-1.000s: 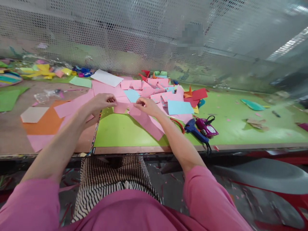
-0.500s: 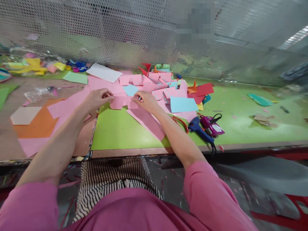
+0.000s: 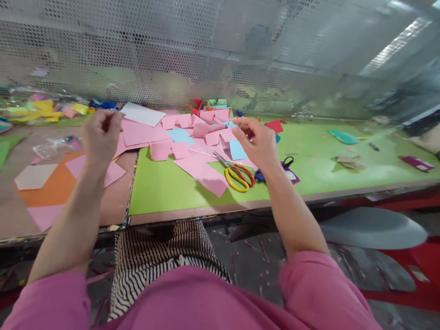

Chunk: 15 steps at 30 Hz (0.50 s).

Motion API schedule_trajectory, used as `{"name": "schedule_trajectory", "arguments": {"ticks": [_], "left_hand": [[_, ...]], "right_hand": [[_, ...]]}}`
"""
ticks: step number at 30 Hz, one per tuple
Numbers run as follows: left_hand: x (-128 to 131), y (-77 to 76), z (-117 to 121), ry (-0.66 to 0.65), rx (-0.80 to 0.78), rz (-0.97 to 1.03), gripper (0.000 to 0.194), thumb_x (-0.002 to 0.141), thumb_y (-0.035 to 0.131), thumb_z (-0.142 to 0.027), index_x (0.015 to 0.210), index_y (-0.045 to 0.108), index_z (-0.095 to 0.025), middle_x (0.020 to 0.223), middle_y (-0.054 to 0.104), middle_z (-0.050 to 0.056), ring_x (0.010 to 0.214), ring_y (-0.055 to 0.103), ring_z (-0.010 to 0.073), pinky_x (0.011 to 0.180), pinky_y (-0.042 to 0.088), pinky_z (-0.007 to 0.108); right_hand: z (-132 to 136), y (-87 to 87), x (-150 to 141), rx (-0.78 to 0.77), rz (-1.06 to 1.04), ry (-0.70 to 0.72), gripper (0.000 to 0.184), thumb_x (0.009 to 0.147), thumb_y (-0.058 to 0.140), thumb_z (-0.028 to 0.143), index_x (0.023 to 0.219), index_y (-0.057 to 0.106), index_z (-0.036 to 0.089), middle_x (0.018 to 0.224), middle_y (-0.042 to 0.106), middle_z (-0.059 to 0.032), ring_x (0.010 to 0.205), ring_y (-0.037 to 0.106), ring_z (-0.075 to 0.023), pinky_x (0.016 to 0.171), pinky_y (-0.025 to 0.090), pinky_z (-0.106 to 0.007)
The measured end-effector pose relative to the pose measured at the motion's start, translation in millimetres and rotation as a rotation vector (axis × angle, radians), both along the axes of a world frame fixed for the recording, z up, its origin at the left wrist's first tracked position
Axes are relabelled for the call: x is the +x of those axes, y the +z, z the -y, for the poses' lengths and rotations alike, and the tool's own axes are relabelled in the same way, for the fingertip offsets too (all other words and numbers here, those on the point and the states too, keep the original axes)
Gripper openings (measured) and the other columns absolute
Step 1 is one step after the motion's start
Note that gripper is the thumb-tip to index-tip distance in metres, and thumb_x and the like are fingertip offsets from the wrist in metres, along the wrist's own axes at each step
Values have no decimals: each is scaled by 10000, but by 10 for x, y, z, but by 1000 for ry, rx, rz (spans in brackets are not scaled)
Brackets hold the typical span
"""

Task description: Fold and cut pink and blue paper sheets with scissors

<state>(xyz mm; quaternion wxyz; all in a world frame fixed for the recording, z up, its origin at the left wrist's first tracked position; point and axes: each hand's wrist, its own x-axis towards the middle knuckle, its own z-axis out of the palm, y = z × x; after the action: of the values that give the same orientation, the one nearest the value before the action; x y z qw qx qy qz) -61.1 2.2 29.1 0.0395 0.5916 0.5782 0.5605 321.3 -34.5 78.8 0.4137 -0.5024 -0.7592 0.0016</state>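
My left hand [image 3: 102, 140] is raised over the left side of the table, its thumb and fingertips pinched together. What the pinch holds, if anything, is too small to make out. Farther right, my right hand [image 3: 258, 141] is lifted above the paper pile, fingers curled and thumb near the index finger; nothing clear shows between them. Between the hands lies a folded pink paper piece [image 3: 161, 150], touched by neither. A pink paper strip [image 3: 202, 174] lies in front of it. Scissors with red and yellow handles [image 3: 237, 178] rest nearer my right forearm.
Folded pink paper pieces [image 3: 213, 136] are heaped at the back, before a perforated metal screen [image 3: 137, 55]. A white sheet [image 3: 143, 113] and an orange sheet [image 3: 51, 195] lie leftward. Behind my right wrist is a partly hidden blue glue gun [image 3: 260, 176]. A grey stool seat [image 3: 374, 228] stands right.
My hands have let go of the folded pink piece, risen and moved apart, left hand leftward and right hand rightward. The scissors show more fully, and the view has shifted slightly.
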Motion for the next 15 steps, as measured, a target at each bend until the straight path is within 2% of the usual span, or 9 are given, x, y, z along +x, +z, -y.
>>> {"name": "schedule_trajectory", "arguments": {"ticks": [3,6,8,11,13,15], "left_hand": [[49,37,280,-69,41,-66,324,912,552,-426,975,723,-158,693,633,-21,619,551,90,602,433,237],[107,20,465,-39,-121,-229,338,901,552,-453,964,735,-176,678,634,-12,624,537,115,626,423,251],[158,9,465,-1,-221,-324,341,903,540,-448,980,736,-180,751,688,8,676,568,133,671,435,263],[301,4,281,-30,-257,-383,341,918,512,-421,1014,742,-189,1007,759,55,902,649,182,843,475,289],[437,-8,90,-74,-294,-442,349,916,508,-422,1056,755,-219,1108,761,64,1071,649,230,974,453,327],[571,-41,-94,-139,-437,-589,396,912,501,-452,1112,757,-226,1206,742,93,1161,633,286,1024,431,392]], "right_hand": [[311,-61,333,-54,45,-56,296,942,600,419,1106,732,211,852,731,-43,674,608,-149,648,466,-290],[539,-201,588,-140,90,-82,277,926,604,402,1045,745,196,781,727,-37,612,584,-148,614,453,-285],[620,-271,640,-196,109,-73,266,926,595,396,984,753,189,762,734,-39,614,596,-155,618,458,-288],[567,-331,447,-280,129,-50,249,928,595,364,954,759,178,852,770,-61,727,662,-182,704,492,-300],[393,-377,153,-354,128,-57,241,933,596,313,1046,753,169,991,786,-78,864,696,-202,819,509,-316],[137,-449,-201,-440,115,-43,266,938,599,271,1146,729,167,1105,780,-88,984,705,-211,909,507,-324]]}}
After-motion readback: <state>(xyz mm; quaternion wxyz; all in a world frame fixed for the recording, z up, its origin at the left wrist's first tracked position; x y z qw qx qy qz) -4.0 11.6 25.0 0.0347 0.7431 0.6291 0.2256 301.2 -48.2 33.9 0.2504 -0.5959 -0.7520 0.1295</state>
